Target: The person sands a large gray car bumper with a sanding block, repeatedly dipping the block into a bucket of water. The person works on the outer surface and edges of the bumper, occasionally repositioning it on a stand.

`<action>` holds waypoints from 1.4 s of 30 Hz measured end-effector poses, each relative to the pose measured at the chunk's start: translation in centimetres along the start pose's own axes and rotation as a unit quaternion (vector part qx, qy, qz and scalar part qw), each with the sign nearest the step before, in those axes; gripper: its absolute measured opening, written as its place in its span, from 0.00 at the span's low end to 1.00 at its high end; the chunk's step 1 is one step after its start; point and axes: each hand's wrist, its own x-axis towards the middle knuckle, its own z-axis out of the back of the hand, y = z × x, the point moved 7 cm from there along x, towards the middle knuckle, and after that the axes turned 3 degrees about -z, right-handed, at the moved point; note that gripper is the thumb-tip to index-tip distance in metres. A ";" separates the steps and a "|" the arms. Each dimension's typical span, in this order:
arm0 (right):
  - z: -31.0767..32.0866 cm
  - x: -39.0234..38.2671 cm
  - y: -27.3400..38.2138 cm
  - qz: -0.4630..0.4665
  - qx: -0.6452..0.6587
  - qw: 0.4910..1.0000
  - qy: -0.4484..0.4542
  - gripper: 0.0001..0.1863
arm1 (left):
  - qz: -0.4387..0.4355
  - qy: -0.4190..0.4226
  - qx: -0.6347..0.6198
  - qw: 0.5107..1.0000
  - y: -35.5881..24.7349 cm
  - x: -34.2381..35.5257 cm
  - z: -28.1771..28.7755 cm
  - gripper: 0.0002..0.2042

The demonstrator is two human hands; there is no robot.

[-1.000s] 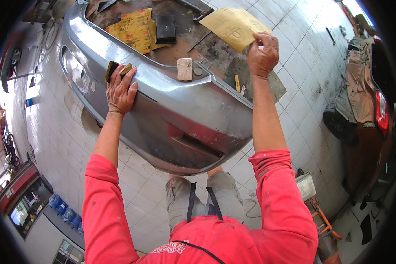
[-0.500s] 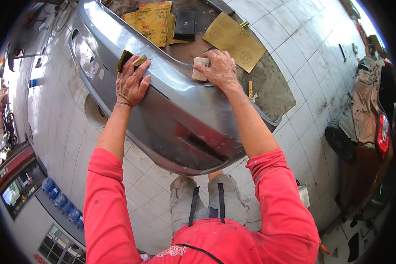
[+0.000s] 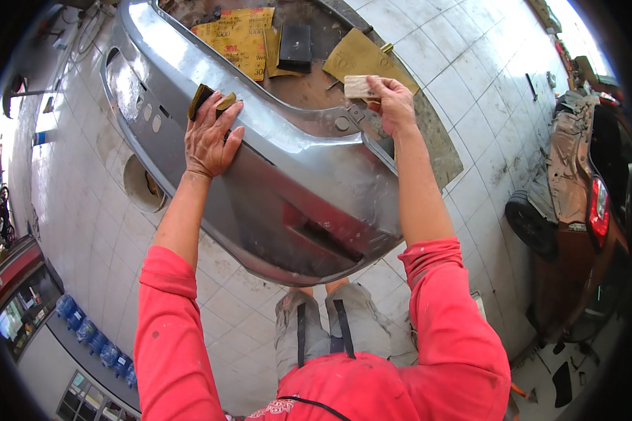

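Observation:
A grey car bumper [image 3: 274,175] spans the middle of the view, its upper face shiny and its side smeared. Flat against that upper face on the left lies my left hand [image 3: 213,140]. A folded piece of sandpaper [image 3: 201,102], dark on one side and gold on the other, is tucked in its fingers. On the right, my right hand [image 3: 396,105] pinches a pale beige sanding block [image 3: 359,87] between thumb and fingers. The block is lifted off the bumper, just beyond its inner edge.
Gold sandpaper sheets [image 3: 239,43], a black pad [image 3: 295,48] and another tan sheet [image 3: 361,59] lie on the worn surface behind the bumper. A round bucket [image 3: 142,184] stands at the left. Far right are brownish car body parts [image 3: 569,161] and a tyre [image 3: 530,223].
My right hand has lifted the sanding block off the bumper's edge and moved right, turning the block. My left hand stays nearly in place on the bumper.

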 end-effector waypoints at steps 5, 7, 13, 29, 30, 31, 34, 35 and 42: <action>0.6 -7.2 1.3 0.234 -0.420 0.870 -0.107 0.38 | -0.002 0.001 0.003 1.000 0.1 -0.4 -0.4 0.22; 1.6 -13.4 -1.7 0.265 -0.431 0.862 -0.016 0.50 | -0.001 -0.002 0.005 1.000 0.3 -0.6 -0.4 0.22; 3.4 -24.1 -6.5 0.258 -0.610 0.748 -0.034 0.50 | 0.023 -0.024 0.008 0.999 0.4 -0.6 0.1 0.26; 7.7 -25.6 -9.4 0.373 -0.537 0.749 0.109 0.43 | 0.480 -0.015 -0.105 0.871 4.3 -12.6 -2.1 0.38; 8.0 -25.2 -9.3 0.367 -0.538 0.750 0.118 0.43 | 0.468 -0.022 -0.087 0.879 3.5 -13.0 -3.2 0.35; 8.0 -25.1 -9.4 0.362 -0.537 0.751 0.130 0.42 | 0.426 -0.078 -0.043 0.900 0.2 -15.2 -3.7 0.35; 9.2 -24.7 -9.2 0.322 -0.554 0.759 0.112 0.40 | 0.468 -0.142 -0.082 0.868 -17.9 -22.1 -5.9 0.34; 8.8 -24.5 -9.6 0.312 -0.555 0.763 0.113 0.40 | 0.446 -0.121 -0.001 0.887 -24.5 -25.5 -6.9 0.35; -4.2 -23.3 -5.4 0.410 -0.545 0.701 0.209 0.63 | 0.477 -0.133 -0.033 0.868 -18.8 -24.3 -6.0 0.37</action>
